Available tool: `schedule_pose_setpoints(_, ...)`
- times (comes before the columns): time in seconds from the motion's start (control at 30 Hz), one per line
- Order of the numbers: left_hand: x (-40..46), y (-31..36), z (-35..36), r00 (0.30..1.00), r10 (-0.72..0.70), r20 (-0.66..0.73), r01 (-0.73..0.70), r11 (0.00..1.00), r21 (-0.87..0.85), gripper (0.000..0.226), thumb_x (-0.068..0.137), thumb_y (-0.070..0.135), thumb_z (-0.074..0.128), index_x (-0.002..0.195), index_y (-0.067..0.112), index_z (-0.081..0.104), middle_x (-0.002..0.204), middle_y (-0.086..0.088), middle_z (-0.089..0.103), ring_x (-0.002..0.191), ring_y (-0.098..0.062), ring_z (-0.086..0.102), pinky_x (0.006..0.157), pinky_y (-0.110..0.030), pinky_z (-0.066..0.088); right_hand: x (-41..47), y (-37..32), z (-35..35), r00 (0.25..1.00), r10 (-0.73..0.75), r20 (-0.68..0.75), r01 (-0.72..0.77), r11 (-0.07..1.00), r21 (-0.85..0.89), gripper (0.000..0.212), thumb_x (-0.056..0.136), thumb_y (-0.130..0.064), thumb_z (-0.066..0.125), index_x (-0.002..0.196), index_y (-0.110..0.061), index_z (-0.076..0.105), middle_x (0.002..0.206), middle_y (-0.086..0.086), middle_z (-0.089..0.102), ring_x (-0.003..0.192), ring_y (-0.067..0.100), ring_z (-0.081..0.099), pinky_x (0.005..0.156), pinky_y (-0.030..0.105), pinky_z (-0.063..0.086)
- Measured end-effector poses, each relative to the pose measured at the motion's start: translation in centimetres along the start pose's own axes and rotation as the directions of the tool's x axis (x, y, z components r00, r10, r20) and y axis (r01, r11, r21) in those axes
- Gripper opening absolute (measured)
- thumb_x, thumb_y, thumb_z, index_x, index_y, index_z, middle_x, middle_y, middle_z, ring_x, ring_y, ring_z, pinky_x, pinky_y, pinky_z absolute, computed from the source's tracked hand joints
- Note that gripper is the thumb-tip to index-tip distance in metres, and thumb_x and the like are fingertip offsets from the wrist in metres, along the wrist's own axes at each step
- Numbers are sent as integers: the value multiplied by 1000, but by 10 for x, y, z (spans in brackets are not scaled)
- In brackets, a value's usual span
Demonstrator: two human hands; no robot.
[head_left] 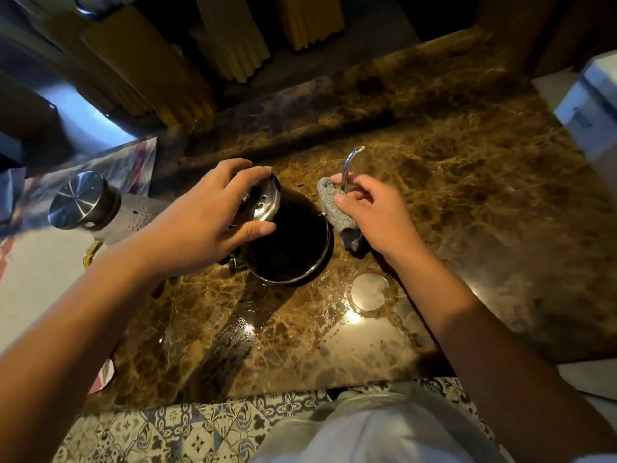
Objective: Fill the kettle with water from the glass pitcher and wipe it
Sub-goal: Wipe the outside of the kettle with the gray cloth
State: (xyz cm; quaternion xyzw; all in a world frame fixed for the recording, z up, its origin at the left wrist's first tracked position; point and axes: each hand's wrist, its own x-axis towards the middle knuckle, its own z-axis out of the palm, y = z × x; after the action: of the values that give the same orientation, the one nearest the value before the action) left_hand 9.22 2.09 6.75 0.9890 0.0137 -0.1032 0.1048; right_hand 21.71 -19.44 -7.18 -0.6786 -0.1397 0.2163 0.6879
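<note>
A black kettle [293, 245] with a thin curved metal spout [349, 165] stands on the brown marble counter [450, 202]. My left hand [207, 215] grips the shiny lid [263, 203] on top of the kettle. On the kettle's right side, at the base of the spout, my right hand [374, 212] presses a grey cloth [337, 212] against it. The glass pitcher [110, 208], closed with a steel cap, stands to the left behind my left forearm, with a gold handle showing below.
A round white coaster-like disc [369, 291] lies on the counter in front of the kettle. Water droplets sit near the counter's middle. A patterned cloth [110, 168] covers the surface at left. Yellow curtains [187, 61] hang behind. The counter's near edge meets a tiled floor.
</note>
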Motion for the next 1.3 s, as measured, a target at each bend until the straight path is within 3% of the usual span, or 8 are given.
schedule_pose_setpoints(0.4, -1, 5, -1, 999, -46, -8, 46, 998, 40, 83, 89, 73, 36, 160, 34, 19, 164, -1, 23, 147, -26, 33, 113, -40, 40, -1, 4, 2, 1000, -18, 5, 18, 998, -53, 19, 98, -13, 68, 111, -26, 73, 75, 2, 45, 71, 20, 43, 66, 36, 40)
schedule_pose_setpoints(0.57, 2, 1, -6, 999, -50, 15, 48, 994, 103, 79, 90, 71, 31, 161, 39, 16, 168, -1, 16, 152, -29, 25, 119, -46, 33, -11, 8, 1, 999, -39, -16, 37, 995, -88, 20, 97, -14, 69, 108, -30, 72, 66, -20, 50, 64, 5, 49, 60, 20, 44)
schedule_pose_setpoints(0.63, 2, 2, -4, 999, -38, -10, 39, 990, 134, 75, 95, 67, 31, 162, 37, 17, 169, -3, 17, 153, -30, 22, 121, -48, 30, -15, 10, 0, 999, -46, -28, 43, 993, -107, 22, 98, -13, 68, 108, -33, 71, 74, -16, 56, 68, 1, 53, 64, 18, 49)
schedule_pose_setpoints(0.8, 3, 0, -2, 998, -27, -58, 34, 992, 124, 72, 96, 66, 28, 161, 37, 22, 168, -5, 21, 152, -30, 23, 120, -47, 27, -21, 8, 2, 998, -45, -31, 40, 989, -144, 22, 98, -13, 68, 105, -34, 71, 102, 14, 71, 84, 7, 63, 79, 23, 56)
schedule_pose_setpoints(1.03, 10, -13, -1, 995, -13, -103, 22, 995, 92, 61, 98, 69, 31, 156, 49, 27, 168, 5, 23, 153, -29, 24, 116, -54, 29, -31, 3, 4, 999, -37, 16, 39, 979, -201, 22, 98, -10, 69, 100, -32, 71, 101, 6, 73, 88, 15, 66, 73, 13, 50)
schedule_pose_setpoints(1.1, 11, -14, 1, 990, -16, -141, 33, 993, 116, 57, 100, 66, 34, 155, 50, 30, 167, 5, 26, 151, -30, 26, 115, -55, 30, -37, 2, 8, 999, -46, 27, 50, 982, -183, 21, 97, -7, 69, 99, -27, 72, 102, 13, 72, 92, 22, 66, 72, 14, 49)
schedule_pose_setpoints(1.2, 10, -11, 7, 972, -19, -236, 59, 984, 165, 54, 101, 62, 40, 153, 45, 39, 163, 2, 35, 147, -31, 33, 113, -56, 32, -50, 6, 16, 996, -58, 61, 67, 985, -156, 23, 96, -6, 69, 98, -29, 72, 99, 6, 74, 91, 19, 68, 77, 25, 51)
schedule_pose_setpoints(1.3, 8, -10, 10, 960, -25, -279, 44, 997, 63, 50, 101, 57, 49, 148, 39, 48, 161, 1, 40, 147, -30, 34, 114, -54, 33, -69, 16, 29, 990, -41, 138, 63, 984, -165, 17, 97, -14, 70, 107, -28, 72, 95, 0, 69, 82, 15, 64, 74, 33, 52)
